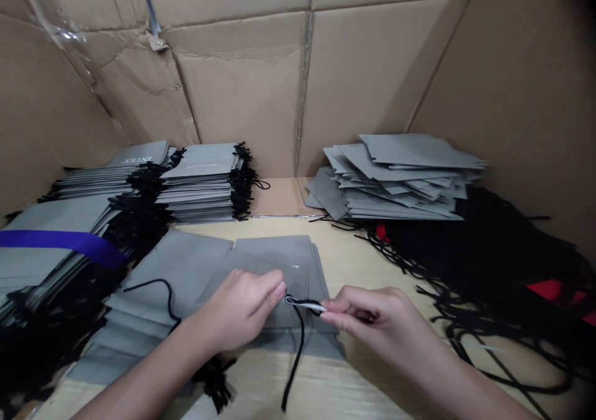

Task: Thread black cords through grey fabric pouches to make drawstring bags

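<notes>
A grey non-woven pouch (265, 265) lies flat on the pale wood table (321, 383), on top of other grey pouches. My left hand (239, 308) rests on it, with the fingers pinched against the fabric. My right hand (367, 311) comes in from the right and pinches a thin metal threading needle (305, 305). A black cord (297, 358) loops through the needle's end and hangs down over the pouch's lower edge. Another black cord (161, 290) lies across a pouch (139, 327) to the left.
Stacks of grey pouches with black cord ends (205, 184) stand at the back left, and a purple band (60, 243) crosses a stack at the left. A looser grey pile (395, 178) and a heap of black cords (484, 265) with red bits lie right. Cardboard walls (233, 85) surround the table.
</notes>
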### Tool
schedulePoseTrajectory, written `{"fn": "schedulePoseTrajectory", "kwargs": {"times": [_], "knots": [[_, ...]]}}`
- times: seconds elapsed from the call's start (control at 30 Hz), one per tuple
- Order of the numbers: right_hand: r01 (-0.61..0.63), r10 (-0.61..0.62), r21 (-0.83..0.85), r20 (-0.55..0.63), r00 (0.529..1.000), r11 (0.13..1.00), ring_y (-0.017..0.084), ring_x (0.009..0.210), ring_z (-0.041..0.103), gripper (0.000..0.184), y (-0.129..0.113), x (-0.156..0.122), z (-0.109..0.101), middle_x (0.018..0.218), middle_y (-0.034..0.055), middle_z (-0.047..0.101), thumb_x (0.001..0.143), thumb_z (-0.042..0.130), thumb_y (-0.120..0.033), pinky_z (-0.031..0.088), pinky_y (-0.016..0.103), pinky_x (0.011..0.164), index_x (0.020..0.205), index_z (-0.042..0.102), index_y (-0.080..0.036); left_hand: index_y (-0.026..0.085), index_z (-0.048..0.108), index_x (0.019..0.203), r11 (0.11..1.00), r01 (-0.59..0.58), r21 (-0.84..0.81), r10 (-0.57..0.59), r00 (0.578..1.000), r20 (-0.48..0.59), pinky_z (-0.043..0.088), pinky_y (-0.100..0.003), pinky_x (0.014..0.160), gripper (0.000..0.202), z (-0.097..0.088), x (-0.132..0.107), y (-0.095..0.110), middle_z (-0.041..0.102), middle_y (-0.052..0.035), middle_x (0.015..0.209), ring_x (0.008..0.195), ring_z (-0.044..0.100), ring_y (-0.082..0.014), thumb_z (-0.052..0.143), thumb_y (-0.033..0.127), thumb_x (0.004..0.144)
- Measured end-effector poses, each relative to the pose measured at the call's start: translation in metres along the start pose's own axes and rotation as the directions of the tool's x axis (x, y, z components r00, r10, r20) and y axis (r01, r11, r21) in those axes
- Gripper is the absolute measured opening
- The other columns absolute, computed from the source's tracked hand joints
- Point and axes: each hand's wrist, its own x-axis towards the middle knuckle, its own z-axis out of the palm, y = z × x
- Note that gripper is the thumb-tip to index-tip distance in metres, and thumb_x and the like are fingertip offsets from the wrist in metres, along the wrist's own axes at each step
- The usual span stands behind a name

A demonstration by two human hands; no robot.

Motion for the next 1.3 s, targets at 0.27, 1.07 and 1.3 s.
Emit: {"fn": "schedulePoseTrajectory", "kwargs": {"times": [0.27,1.07,1.3], "knots": [[-0.001,0.001,-0.002,0.001,1.000,1.000,0.010,0.058,0.059,0.025,0.000,-0.001,0.001,0.063,-0.0015,0.065,0.081,0.057,-0.037,0.040,0.020,0.053,0.065,0.061,-0.018,0.022,0.025,0.068,1.000,-0.004,-0.008,0.004,1.000,0.008,0.025,-0.024,0.052,0.028,0.002,0.000,-0.002,0.031,0.0053,0.057,0.051,0.032,-0.0118,0.022,0.034,0.093],[0.099,-0.102,-0.145,-0.015,0.995,0.984,0.010,0.052,0.056,0.024,-0.004,-0.003,0.001,0.061,-0.0012,0.063,0.085,0.053,-0.032,0.038,0.019,0.051,0.066,0.060,-0.019,0.022,0.034,0.071,0.983,-0.038,0.181,0.038,0.999,0.004,0.025,-0.025,0.050,0.029,0.002,0.000,0.003,0.036,0.0049,0.054,0.047,0.036,-0.0134,0.019,0.031,0.094],[0.273,-0.299,-0.388,-0.008,0.954,0.880,0.010,0.046,0.051,0.030,-0.003,-0.005,0.003,0.054,-0.0008,0.058,0.090,0.044,-0.029,0.033,0.022,0.049,0.065,0.057,-0.019,0.022,0.041,0.075,0.973,-0.039,0.228,0.033,0.999,0.027,0.030,-0.024,0.051,0.029,0.004,0.000,0.009,0.050,0.0035,0.059,0.052,0.048,-0.0144,0.021,0.030,0.094]]}}
